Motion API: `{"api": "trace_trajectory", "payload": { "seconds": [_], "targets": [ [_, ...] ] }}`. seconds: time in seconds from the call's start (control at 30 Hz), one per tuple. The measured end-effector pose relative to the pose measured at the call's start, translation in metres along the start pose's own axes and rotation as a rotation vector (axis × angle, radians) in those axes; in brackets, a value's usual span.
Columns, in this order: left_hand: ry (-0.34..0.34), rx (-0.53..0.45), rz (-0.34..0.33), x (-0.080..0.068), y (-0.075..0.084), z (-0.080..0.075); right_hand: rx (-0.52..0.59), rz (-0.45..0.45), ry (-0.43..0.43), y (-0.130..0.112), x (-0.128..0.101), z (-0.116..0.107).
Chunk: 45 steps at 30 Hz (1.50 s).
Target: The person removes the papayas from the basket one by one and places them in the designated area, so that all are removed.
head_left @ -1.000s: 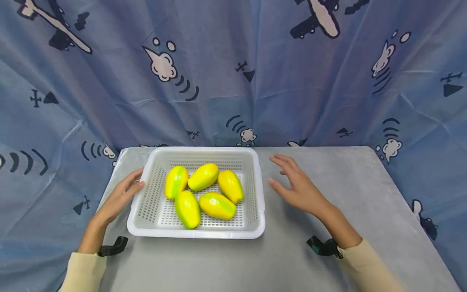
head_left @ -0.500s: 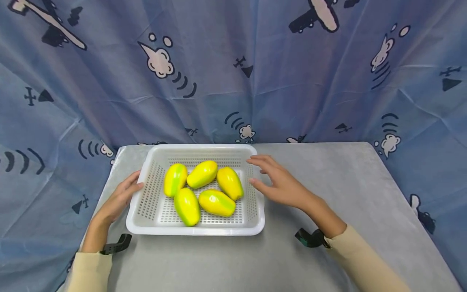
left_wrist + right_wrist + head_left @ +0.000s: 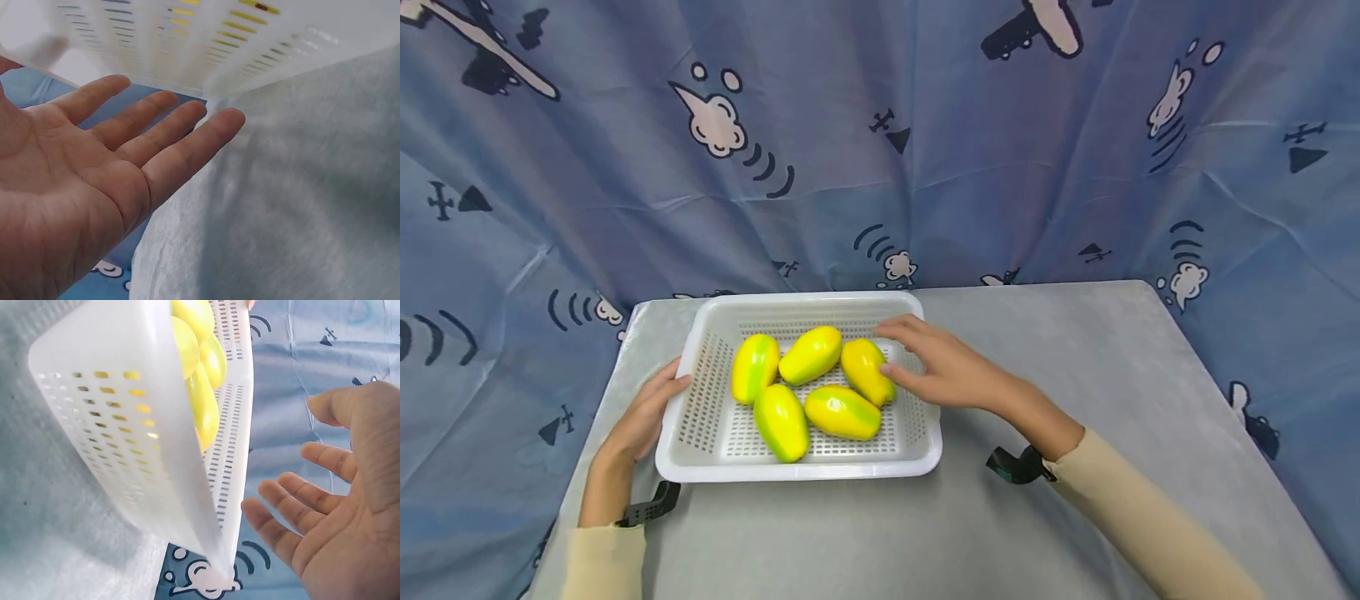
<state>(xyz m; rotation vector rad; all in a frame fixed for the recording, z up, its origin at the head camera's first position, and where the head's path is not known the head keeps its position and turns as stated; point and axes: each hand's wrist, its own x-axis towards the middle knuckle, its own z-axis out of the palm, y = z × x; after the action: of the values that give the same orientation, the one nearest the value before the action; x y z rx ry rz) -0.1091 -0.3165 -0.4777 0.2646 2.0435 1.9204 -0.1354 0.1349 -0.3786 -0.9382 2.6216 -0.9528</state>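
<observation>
The right hand [image 3: 942,372] reaches over the right rim of the white perforated basket [image 3: 700,417], fingers straight and spread, released and grasping nothing; its thumb tip lies at or just short of the rightmost yellow-green mango [image 3: 865,369], though contact cannot be told for sure. In the right wrist view the same hand [image 3: 340,506] shows an open palm beside the basket's slotted wall [image 3: 228,456]. That mango lies in the back right part of the basket, one of five that fill the basket floor: another mango [image 3: 810,354] lies just left of it toward the back wall, a third [image 3: 755,367] at the back left, a fourth [image 3: 782,422] at the front left, and a fifth [image 3: 842,412] at the front right, all close together. The left hand [image 3: 643,417] lies against the basket's left outer wall, fingers straight and relaxed, gripping nothing; the left wrist view shows its flat palm [image 3: 94,181] under the basket rim. The basket stands on the left half of the grey table [image 3: 1075,375], with a blue curtain [image 3: 880,150] printed with airplanes behind it.
</observation>
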Motion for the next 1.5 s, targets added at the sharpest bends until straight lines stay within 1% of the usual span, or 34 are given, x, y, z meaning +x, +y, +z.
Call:
{"api": "trace_trajectory", "payload": {
  "seconds": [0.1, 0.27, 0.4, 0.5, 0.6, 0.67, 0.77, 0.93, 1.1, 1.23, 1.33, 1.5],
  "targets": [
    [0.009, -0.03, -0.024, -0.004, -0.002, 0.002, -0.018, -0.005, -0.054, -0.006, 0.01, 0.001],
    [0.012, -0.039, -0.043, -0.006, -0.006, 0.006, -0.03, 0.014, -0.133, -0.014, 0.022, 0.006],
    [0.012, -0.055, -0.041, -0.004, -0.008, 0.009, -0.041, 0.026, -0.182, -0.018, 0.029, 0.01],
    [0.02, -0.072, -0.055, -0.001, -0.009, 0.01, -0.059, 0.023, -0.22, -0.021, 0.034, 0.013],
    [0.021, -0.093, -0.067, 0.003, -0.013, 0.016, -0.097, 0.035, -0.265, -0.021, 0.036, 0.015],
    [0.014, -0.105, -0.063, 0.005, -0.016, 0.02, -0.116, 0.05, -0.285, -0.021, 0.036, 0.016],
    [0.014, -0.111, -0.051, 0.006, -0.02, 0.023, -0.133, 0.046, -0.31, -0.022, 0.037, 0.02],
    [0.024, -0.079, -0.05, 0.0, -0.019, 0.017, -0.163, 0.009, -0.352, -0.027, 0.044, 0.031],
    [0.015, -0.068, -0.048, -0.005, -0.016, 0.009, -0.202, -0.037, -0.39, -0.035, 0.055, 0.039],
    [0.004, -0.056, -0.05, -0.008, -0.014, 0.006, -0.225, -0.021, -0.461, -0.039, 0.061, 0.048],
    [0.011, -0.047, -0.053, -0.008, -0.011, 0.005, -0.237, -0.002, -0.507, -0.04, 0.065, 0.054],
    [0.031, -0.035, -0.05, -0.003, -0.008, 0.005, -0.273, 0.002, -0.529, -0.04, 0.07, 0.06]
  ]
}}
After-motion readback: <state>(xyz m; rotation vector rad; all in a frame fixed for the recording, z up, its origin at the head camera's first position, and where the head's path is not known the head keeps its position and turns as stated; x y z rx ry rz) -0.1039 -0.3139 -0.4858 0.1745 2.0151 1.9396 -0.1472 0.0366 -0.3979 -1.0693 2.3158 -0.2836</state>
